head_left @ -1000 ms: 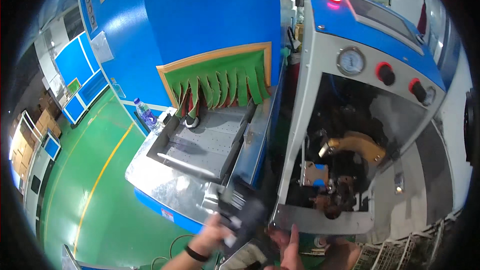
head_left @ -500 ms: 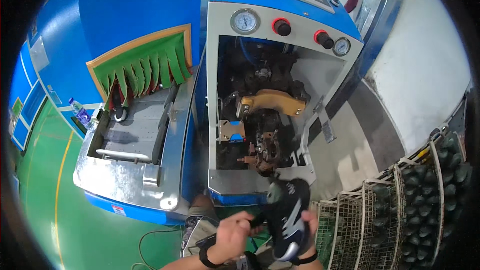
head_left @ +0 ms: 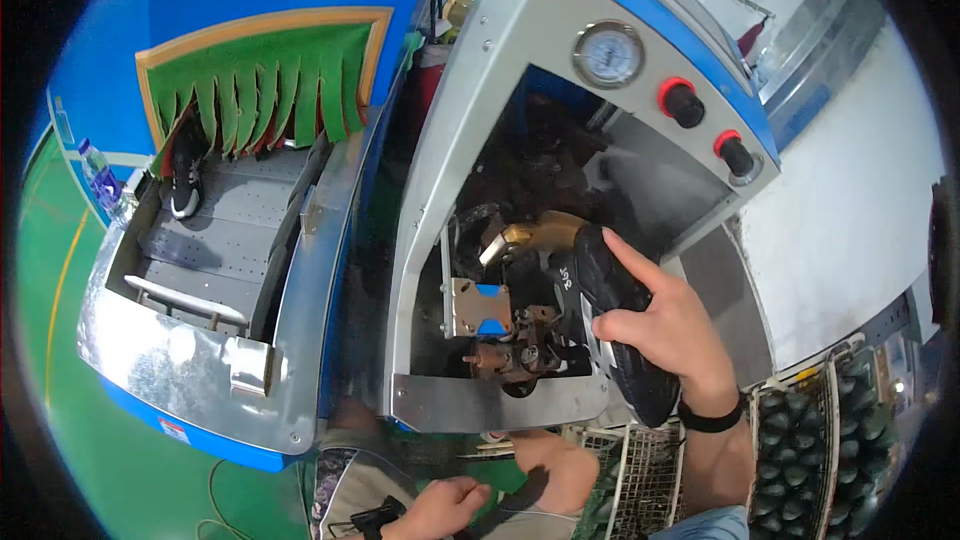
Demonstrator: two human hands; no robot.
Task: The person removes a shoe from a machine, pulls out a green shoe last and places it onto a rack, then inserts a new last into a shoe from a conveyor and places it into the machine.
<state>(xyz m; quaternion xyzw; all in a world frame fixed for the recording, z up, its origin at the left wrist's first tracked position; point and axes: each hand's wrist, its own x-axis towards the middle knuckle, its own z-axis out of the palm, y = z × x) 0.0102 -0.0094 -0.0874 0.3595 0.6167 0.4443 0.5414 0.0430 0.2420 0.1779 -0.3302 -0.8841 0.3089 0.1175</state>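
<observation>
My right hand (head_left: 665,325) grips a black shoe (head_left: 622,290), thumb on one side and fingers around the other. It holds the shoe tilted at the right side of the machine's opening, with the sole toward the right. Behind the shoe is a tan curved pad (head_left: 545,232), partly covered by it. Left of the shoe sits a brown metal clamp mechanism (head_left: 525,345) inside the machine (head_left: 440,190). Low down over my lap, my left hand (head_left: 445,508) has its fingers curled, and nothing shows in them.
On the left stands a conveyor (head_left: 215,225) with a green strip curtain (head_left: 265,85) and another black shoe (head_left: 187,175) partly under it. A bottle (head_left: 100,170) is beside it. Wire racks (head_left: 790,440) with dark rounded pieces stand at lower right. A gauge (head_left: 608,53) and two red-ringed knobs are on the machine.
The shoe has gone from near my lap, where both hands were at it, up to the machine's opening in my right hand. My left hand has come away from it. The view has shifted.
</observation>
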